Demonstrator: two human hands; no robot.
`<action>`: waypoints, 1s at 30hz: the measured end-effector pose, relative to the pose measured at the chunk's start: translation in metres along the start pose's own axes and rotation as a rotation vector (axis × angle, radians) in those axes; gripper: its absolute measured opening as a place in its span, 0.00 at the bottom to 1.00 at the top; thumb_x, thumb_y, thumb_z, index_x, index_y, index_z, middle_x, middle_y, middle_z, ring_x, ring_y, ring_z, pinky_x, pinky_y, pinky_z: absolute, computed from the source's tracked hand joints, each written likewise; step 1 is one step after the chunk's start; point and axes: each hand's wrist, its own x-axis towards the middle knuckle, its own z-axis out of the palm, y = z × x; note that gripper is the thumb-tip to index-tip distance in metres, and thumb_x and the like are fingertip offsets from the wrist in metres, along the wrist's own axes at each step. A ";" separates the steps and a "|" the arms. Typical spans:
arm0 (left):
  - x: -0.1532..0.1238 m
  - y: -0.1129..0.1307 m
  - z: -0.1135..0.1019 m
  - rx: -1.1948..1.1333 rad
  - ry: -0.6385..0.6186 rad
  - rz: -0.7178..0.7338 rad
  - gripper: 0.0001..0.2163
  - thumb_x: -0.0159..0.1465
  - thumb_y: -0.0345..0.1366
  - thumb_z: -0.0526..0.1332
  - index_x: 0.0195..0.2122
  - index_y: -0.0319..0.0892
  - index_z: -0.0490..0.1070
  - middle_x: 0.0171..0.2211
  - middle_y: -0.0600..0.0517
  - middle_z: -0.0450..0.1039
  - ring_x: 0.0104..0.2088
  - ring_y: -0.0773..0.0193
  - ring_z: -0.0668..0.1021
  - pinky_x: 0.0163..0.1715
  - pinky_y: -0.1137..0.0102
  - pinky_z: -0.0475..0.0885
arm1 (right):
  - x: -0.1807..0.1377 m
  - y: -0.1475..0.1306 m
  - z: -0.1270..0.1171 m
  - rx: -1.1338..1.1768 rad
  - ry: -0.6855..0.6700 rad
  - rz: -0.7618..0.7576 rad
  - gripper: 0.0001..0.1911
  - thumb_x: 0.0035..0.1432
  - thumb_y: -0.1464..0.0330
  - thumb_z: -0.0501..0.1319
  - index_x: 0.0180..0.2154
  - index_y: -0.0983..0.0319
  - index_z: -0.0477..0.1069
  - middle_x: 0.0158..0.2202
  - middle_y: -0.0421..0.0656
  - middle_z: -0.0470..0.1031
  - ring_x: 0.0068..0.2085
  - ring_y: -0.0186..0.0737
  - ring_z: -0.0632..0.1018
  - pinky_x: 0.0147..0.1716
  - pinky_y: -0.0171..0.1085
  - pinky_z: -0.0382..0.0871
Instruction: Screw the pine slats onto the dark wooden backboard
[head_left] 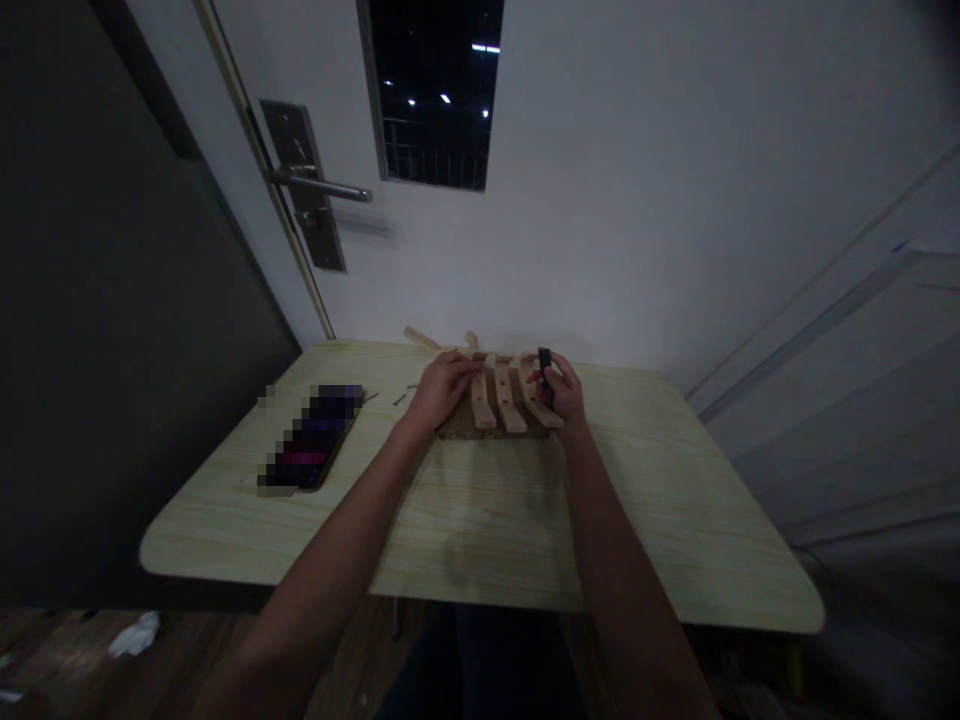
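Observation:
On the table lies a brown wooden board (pixel 454 432) with three pale curved wooden pieces (pixel 508 400) standing side by side on it. My left hand (pixel 444 388) is at the board's left side, its fingers pinched at the upper end of the leftmost curved piece (pixel 481 405). A black-handled tool (pixel 546 372) is upright in my closed right hand (pixel 565 395), beside the rightmost curved piece (pixel 534 395). The tool's lower end is hidden by my fingers. Behind my left hand lie more pale wooden pieces (pixel 421 338).
Small dark screws or nails (pixel 401 398) lie left of my left hand. A phone (pixel 319 435), partly pixelated, rests on the left of the table (pixel 480 540). Beyond the table's back edge is a white door (pixel 600 220) with a metal handle (pixel 322 187).

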 end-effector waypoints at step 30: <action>0.006 0.001 0.005 0.084 0.002 0.094 0.08 0.64 0.30 0.59 0.39 0.41 0.78 0.40 0.47 0.79 0.43 0.58 0.78 0.46 0.63 0.72 | 0.001 0.003 -0.002 0.030 -0.024 -0.012 0.27 0.45 0.53 0.65 0.45 0.58 0.68 0.23 0.35 0.73 0.17 0.26 0.63 0.15 0.29 0.54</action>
